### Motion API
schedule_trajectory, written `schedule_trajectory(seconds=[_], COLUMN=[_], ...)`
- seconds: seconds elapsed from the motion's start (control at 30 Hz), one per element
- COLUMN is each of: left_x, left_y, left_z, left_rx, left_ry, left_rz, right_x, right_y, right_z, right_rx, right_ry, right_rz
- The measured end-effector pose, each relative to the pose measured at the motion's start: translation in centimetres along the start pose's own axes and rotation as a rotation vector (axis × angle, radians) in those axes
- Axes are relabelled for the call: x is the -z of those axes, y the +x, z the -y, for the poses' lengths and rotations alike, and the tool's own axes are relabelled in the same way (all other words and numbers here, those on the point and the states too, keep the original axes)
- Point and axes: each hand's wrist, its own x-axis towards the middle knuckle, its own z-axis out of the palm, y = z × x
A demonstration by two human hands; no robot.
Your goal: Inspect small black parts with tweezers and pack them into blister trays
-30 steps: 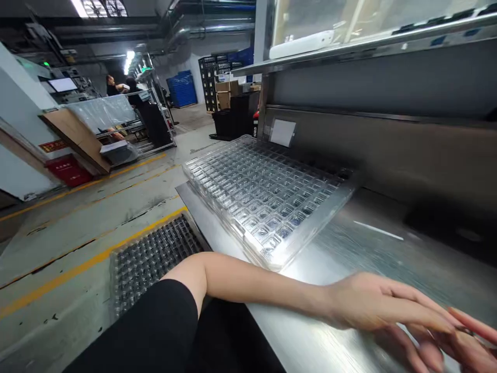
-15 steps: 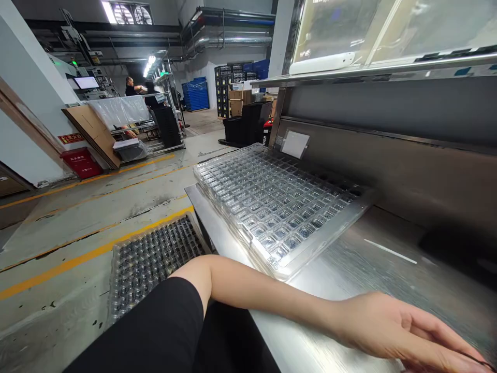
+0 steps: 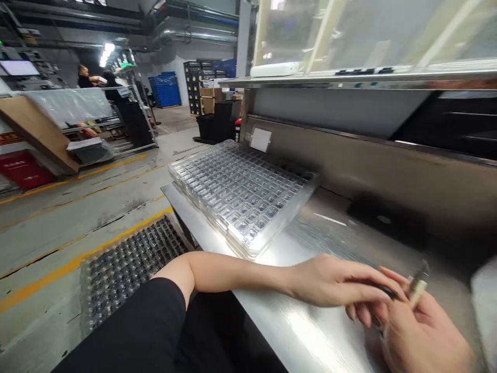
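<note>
My left hand reaches across the metal bench, its fingers closed on a small black part. Close beside it, almost touching, my right hand is curled and smeared by motion. Out of the right hand's grip sticks a slim object with a pale piece and a dark, shiny tip; blur hides its kind. A stack of clear plastic trays with many square pockets lies on the bench, left of both hands.
Another pocketed tray, holding dark parts, is low at the left beside the bench. The steel bench has a shelf above its back. A flat black item lies at the back. A person stands far off.
The view has turned right. My right hand has come into view next to my left, which now shows a small black part in its fingers.
</note>
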Motion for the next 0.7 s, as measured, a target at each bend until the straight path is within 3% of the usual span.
schedule_trajectory(seconds=[0.17, 0.27, 0.33, 0.4, 0.47, 0.53, 0.6, 0.7], left_x=[-0.3, 2.5, 6.2, 11.1, 16.4, 21.0, 24.4, 27.1], left_y=[-2.6, -3.5, -3.7, -3.3, -2.2, -0.5, 1.3, 3.9], left_z=[-4.5, -8.1, -10.9, -13.5, -15.8, -17.4, -18.1, -17.7], left_rx=[-0.263, -0.367, -0.376, -0.344, -0.203, 0.023, 0.140, 0.232], left_ry=[0.071, 0.207, 0.369, 0.598, 0.928, 1.298, 1.429, 1.467], left_rz=[-0.101, -0.203, -0.336, -0.486, -0.641, -0.822, -0.899, -0.929], right_x=[-0.4, -0.5, -0.5, -0.5, -0.6, -0.7, -0.8, -0.7], right_y=[0.0, -0.3, -0.4, -0.3, 0.0, 0.3, 0.4, 0.5], right_z=[0.8, 0.4, -0.1, -0.6, -1.0, -1.4, -1.5, -1.2], right_rx=[-0.034, -0.018, 0.018, 0.050, 0.067, 0.075, 0.074, 0.067], right_ry=[0.028, 0.073, 0.050, 0.011, 0.002, 0.003, -0.002, -0.019], right_rz=[0.006, 0.086, 0.126, 0.148, 0.157, 0.158, 0.162, 0.163])
